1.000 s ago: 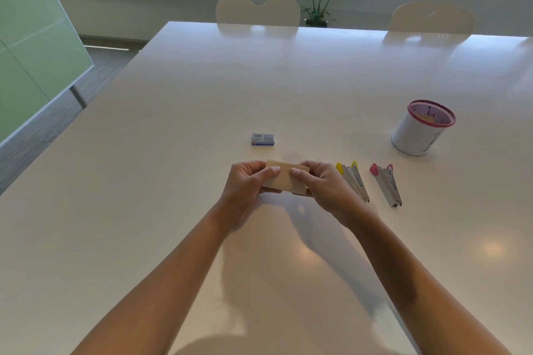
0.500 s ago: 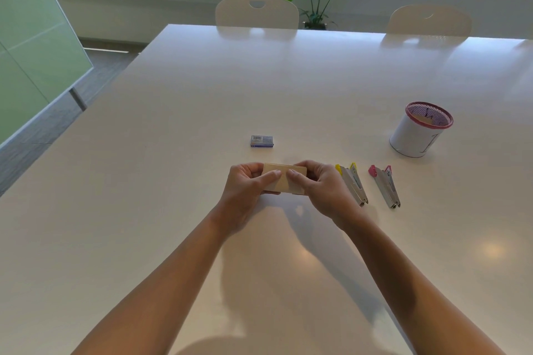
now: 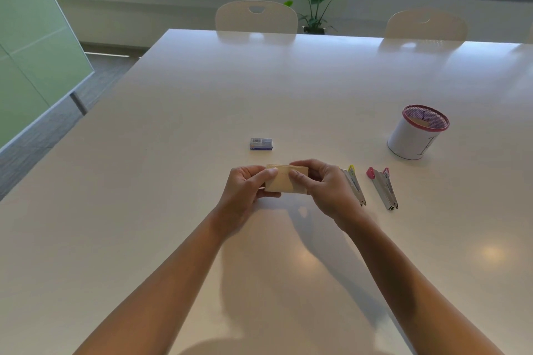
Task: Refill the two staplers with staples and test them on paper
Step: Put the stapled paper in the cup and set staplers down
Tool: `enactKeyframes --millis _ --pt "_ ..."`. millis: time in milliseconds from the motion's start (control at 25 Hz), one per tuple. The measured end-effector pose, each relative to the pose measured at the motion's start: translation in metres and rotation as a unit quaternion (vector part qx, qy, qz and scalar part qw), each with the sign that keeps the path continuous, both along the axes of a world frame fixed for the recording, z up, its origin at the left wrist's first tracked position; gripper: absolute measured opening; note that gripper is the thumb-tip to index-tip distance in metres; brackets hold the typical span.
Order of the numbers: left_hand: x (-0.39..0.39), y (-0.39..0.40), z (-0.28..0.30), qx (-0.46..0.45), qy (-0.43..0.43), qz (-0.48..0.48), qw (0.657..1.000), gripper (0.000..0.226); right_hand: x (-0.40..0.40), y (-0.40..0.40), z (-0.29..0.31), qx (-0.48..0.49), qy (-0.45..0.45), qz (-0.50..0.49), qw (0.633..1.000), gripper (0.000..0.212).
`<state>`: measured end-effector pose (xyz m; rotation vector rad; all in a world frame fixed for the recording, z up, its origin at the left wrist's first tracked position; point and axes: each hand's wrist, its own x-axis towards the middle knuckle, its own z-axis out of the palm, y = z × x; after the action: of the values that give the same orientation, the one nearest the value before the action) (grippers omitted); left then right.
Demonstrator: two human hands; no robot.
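Hands meet over the white desk [image 3: 173,210]: the left hand [image 3: 245,192] and right hand [image 3: 326,190] each have their grip clamped on one end of a tan paper pad [image 3: 284,181], thumbs on top. Just right of the right hand lies the yellow stapler [image 3: 356,184], partly hidden by it, then the red stapler [image 3: 382,187]. A blue staple box [image 3: 261,144] sits just beyond the pad. A mesh cup [image 3: 415,132] stands farther right. Two chairs [image 3: 256,16], a plant [image 3: 317,0] and windows lie beyond the desk.

a white mesh-lined cup [image 3: 415,135] stood on my table [image 3: 202,89], with two chairs [image 3: 256,17] and a potted plant [image 3: 317,0] beyond its far edge.
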<state>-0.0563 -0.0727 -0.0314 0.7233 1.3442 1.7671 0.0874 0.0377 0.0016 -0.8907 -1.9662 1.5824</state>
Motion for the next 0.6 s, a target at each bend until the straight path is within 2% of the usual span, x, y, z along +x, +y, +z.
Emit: enactKeyframes --millis 280,480,520,600 --pt "0.0025 -0.0014 -0.0004 -0.016 0.028 0.01 0.999 0.021 0.0005 -0.0024 -0.0013 -0.013 0.007 -0.009 1.0 0.019" --pt "-0.0019 -0.0017 0.0059 -0.002 -0.04 -0.014 0.999 0.013 0.0004 -0.0009 -0.0023 0.006 -0.009 -0.011 1.0 0.014" --pt "-0.0032 -0.0034 0.0066 -0.004 -0.036 -0.018 0.999 0.013 0.0005 -0.0006 -0.0024 0.017 -0.009 -0.007 1.0 0.013" --pt "-0.0065 -0.0096 0.0088 -0.023 0.026 -0.014 0.999 0.012 0.001 -0.0023 -0.0013 0.039 -0.004 0.009 0.999 0.011"
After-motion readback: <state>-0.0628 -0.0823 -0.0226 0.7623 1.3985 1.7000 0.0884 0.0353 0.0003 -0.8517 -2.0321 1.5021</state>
